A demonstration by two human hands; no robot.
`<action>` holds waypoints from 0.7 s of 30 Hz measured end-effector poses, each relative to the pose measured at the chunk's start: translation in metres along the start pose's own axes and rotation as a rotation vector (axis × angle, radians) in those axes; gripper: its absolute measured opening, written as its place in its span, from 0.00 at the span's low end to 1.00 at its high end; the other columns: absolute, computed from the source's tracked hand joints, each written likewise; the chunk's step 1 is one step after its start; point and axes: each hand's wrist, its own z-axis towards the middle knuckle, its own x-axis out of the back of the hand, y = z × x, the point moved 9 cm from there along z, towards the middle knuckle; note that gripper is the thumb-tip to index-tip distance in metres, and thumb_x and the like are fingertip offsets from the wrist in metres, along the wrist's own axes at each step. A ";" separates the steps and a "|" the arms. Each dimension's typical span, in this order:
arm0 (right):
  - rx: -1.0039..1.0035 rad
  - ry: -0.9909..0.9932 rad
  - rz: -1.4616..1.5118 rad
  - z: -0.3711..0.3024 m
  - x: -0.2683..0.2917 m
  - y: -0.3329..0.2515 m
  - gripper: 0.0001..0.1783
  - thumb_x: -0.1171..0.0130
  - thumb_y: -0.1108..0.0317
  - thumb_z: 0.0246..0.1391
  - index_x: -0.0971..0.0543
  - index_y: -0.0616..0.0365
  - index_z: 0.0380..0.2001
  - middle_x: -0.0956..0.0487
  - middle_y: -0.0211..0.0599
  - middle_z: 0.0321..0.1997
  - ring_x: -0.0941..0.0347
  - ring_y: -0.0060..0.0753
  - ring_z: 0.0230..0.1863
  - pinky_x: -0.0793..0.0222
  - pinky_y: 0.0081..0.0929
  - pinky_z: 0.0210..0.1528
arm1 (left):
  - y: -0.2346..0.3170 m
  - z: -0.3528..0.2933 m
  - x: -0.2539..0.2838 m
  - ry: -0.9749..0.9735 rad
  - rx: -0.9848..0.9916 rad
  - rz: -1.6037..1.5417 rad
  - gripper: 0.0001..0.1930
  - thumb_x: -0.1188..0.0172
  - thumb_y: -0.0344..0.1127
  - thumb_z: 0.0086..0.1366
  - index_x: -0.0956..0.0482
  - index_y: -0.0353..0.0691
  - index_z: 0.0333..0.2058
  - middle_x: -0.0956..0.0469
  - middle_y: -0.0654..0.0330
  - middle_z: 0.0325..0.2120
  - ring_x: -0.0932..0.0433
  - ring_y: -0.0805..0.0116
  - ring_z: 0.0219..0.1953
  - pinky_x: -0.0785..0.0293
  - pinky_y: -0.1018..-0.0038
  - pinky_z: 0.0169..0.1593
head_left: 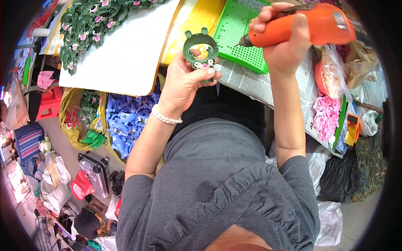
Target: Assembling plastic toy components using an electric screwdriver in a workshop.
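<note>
The left hand (186, 81) pinches the lower edge of a dark-green, ring-shaped plastic part (200, 39) between thumb and fingers, its ring projecting beyond the thumb. The right hand (287, 48) wraps an orange power driver (320, 24), which points toward the part, apart from it, over a bright-green perforated plastic basket (231, 31).

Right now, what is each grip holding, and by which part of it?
The left grip holds a dark green ring-shaped part near its lower end; the right grip holds an orange power driver around its body.
</note>
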 end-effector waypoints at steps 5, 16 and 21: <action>-0.057 -0.261 -0.390 -0.014 -0.034 -0.024 0.36 0.56 0.33 0.49 0.30 0.55 0.45 0.28 0.38 0.33 0.33 0.30 0.30 0.39 0.33 0.38 | -0.004 0.002 -0.002 0.082 -0.082 0.043 0.23 0.39 0.22 0.52 0.41 0.38 0.43 0.25 0.54 0.34 0.20 0.64 0.32 0.21 0.73 0.33; -0.081 -0.223 -0.371 -0.030 -0.037 -0.007 0.35 0.56 0.33 0.50 0.31 0.54 0.45 0.29 0.39 0.33 0.33 0.30 0.28 0.37 0.34 0.34 | -0.006 0.002 -0.011 0.095 -0.080 -0.008 0.22 0.40 0.20 0.52 0.42 0.38 0.42 0.25 0.54 0.32 0.20 0.65 0.30 0.21 0.73 0.33; -0.102 -0.142 -0.456 -0.032 -0.030 -0.002 0.34 0.53 0.34 0.49 0.31 0.55 0.43 0.28 0.40 0.31 0.33 0.30 0.27 0.37 0.33 0.35 | -0.007 0.001 -0.014 0.097 -0.067 -0.029 0.22 0.41 0.20 0.52 0.41 0.39 0.42 0.24 0.54 0.33 0.20 0.65 0.30 0.21 0.73 0.33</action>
